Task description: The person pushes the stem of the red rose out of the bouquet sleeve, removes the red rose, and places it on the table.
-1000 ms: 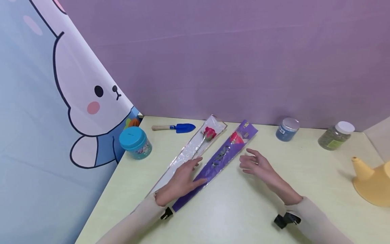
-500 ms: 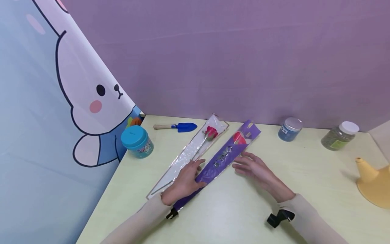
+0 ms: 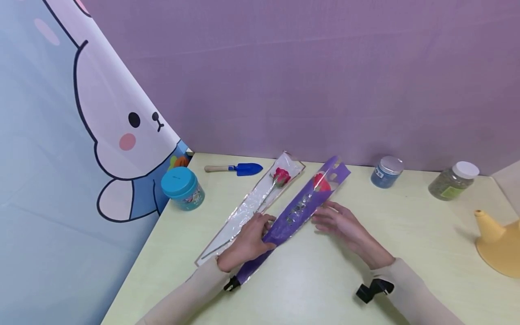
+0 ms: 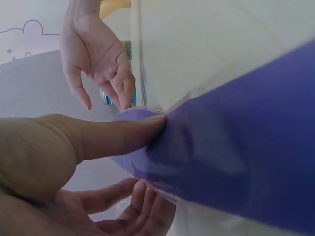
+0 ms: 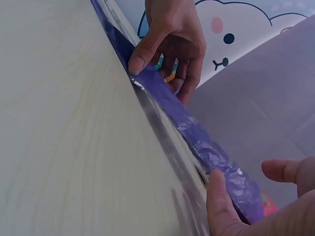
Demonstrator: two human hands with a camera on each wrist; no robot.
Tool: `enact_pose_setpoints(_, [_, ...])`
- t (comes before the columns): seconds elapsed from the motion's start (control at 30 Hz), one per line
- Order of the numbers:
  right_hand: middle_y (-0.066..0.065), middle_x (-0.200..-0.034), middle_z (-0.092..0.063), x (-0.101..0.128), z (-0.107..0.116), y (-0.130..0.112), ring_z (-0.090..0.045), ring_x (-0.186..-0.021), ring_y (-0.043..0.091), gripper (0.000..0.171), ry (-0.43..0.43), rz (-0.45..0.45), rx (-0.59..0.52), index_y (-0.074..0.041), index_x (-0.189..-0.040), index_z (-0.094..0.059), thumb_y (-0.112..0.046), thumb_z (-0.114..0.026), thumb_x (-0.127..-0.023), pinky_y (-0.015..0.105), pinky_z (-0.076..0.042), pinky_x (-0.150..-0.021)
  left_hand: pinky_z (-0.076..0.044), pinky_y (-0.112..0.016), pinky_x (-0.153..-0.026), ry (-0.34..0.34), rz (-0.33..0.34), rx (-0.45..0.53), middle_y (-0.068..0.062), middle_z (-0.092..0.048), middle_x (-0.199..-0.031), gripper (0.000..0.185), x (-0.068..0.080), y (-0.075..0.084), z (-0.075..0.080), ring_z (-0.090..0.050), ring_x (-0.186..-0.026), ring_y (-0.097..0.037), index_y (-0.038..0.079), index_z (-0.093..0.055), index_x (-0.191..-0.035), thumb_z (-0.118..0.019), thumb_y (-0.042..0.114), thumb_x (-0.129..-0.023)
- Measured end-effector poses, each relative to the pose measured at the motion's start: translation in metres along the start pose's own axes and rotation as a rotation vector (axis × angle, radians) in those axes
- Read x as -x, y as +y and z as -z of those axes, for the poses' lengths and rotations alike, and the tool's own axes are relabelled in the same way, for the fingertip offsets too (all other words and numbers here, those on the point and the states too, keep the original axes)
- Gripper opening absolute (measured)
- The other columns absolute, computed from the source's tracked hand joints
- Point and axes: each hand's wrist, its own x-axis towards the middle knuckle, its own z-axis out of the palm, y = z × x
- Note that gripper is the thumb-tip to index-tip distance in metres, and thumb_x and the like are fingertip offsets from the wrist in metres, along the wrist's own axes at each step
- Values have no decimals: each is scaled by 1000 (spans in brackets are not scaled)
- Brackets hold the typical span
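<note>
Left hand (image 3: 247, 241) pinching the lower part of the purple sleeve (image 3: 292, 214), thumb on top; right hand (image 3: 340, 222) touching its far half, fingers loosely bent, grip hard to judge. Sleeve lying slantwise mid-table (image 3: 308, 289), lifting slightly at the rose end. Just beside it on the left, lying flat, the clear sleeve (image 3: 252, 205). Farther back: teal tub (image 3: 182, 188) hugging the left edge, blue trowel (image 3: 239, 169), blue jar (image 3: 386, 171) and green jar (image 3: 452, 180) lining the wall. Yellow funnel (image 3: 497, 241) crowding the right edge.
</note>
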Motion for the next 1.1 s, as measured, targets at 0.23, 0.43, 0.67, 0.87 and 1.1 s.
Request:
enact_pose_setpoints(0.23, [-13, -106, -73, 3, 0, 1, -71, -99, 5, 62, 88, 57, 31, 2, -154, -35, -25, -63, -105, 28, -61, -95, -52, -24, -74, -40, -29, 152, -6, -72, -107, 69, -1, 6, -1, -63, -81, -11, 12, -57, -136, -91, 10, -76])
enact_pose_setpoints(0.43, [-15, -105, -76, 6, -1, 1, -74, -97, 3, 62, 125, 128, -23, -5, -155, -31, -22, -64, -105, 29, -60, -96, -59, -24, -71, -74, -78, 368, -13, -73, -102, 66, -3, 16, -5, -67, -72, -6, 12, -59, -135, -91, 7, -78])
enact_pose_setpoints(0.67, [-18, -99, -77, 9, -3, -1, -75, -95, 3, 58, 205, 179, -71, -12, -152, -33, -21, -65, -104, 25, -61, -92, -60, -22, -62, -116, -62, 524, -16, -74, -101, 57, -4, 24, -12, -70, -71, -3, 11, -69, -134, -87, 3, -81])
enact_pose_setpoints(0.87, [-19, -97, -77, 11, -5, -1, -75, -94, 2, 52, 236, 178, -90, -15, -147, -38, -19, -67, -103, 26, -62, -90, -58, -19, -62, -135, -59, 518, -15, -76, -104, 49, -4, 28, -16, -67, -69, 1, 12, -72, -132, -82, 0, -85])
enact_pose_setpoints(1.1, [-19, -96, -78, 13, -7, -1, -75, -93, 2, 57, 240, 181, -65, -12, -150, -38, -21, -67, -103, 25, -62, -87, -56, -18, -60, -189, -116, 508, -16, -74, -109, 47, -4, 30, -15, -64, -72, 2, 11, -70, -134, -76, -2, -89])
